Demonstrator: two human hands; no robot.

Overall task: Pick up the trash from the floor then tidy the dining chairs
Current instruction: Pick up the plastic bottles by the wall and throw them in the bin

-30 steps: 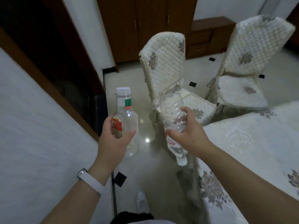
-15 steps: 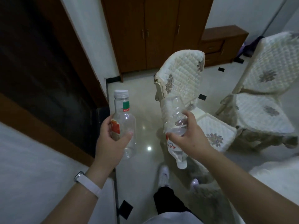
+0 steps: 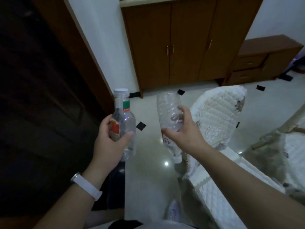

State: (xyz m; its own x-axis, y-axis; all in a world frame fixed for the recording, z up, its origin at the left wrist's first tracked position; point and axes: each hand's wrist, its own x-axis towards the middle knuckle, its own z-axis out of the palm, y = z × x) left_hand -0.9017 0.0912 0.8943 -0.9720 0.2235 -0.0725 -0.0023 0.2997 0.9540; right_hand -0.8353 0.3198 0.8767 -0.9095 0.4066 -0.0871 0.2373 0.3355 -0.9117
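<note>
**Trash in hand, disposal pending**

Step, judged: pickup done; next, somewhere to drop both, then chairs.
- Left hand [image 3: 109, 142]: closed around upright capped bottle [image 3: 123, 119].
- Right hand [image 3: 183, 131]: closed around inverted ribbed bottle [image 3: 168, 116], cap down.
- Quilted dining chair [image 3: 217, 116]: just beside right hand, untidied.

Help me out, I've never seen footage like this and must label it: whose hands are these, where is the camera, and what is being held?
There is no machine here. The camera sits on a person's head and looks forward and down, so the arms reaching in are their own. The left hand, with a white wristband, grips a clear bottle upright, cap on top. The right hand grips a crumpled clear bottle upside down, neck pointing at the floor. Below is a pale glossy floor. To the right stands a dining chair in a white quilted cover. Behind is a brown wooden cabinet.
</note>
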